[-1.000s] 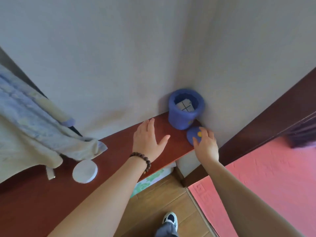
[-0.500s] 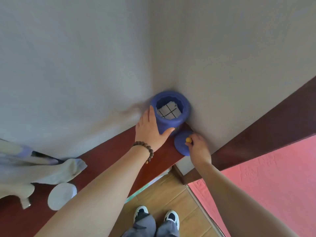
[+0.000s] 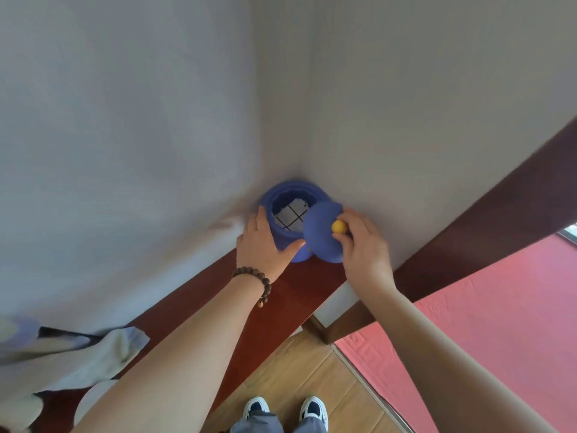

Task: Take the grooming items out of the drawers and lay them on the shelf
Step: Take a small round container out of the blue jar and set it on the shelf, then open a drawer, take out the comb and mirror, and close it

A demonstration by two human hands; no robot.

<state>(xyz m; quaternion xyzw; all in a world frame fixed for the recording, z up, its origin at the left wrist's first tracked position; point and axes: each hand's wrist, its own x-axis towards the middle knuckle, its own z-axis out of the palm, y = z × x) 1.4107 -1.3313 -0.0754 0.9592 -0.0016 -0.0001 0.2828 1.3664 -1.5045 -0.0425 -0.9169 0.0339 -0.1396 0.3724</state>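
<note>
Pale corner walls (image 3: 125, 120), wooden floor (image 3: 296, 376), pink mat (image 3: 487, 339)

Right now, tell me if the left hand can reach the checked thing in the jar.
Probably: the left hand holds the jar, and the lid in the right hand covers only part of its mouth.
</note>
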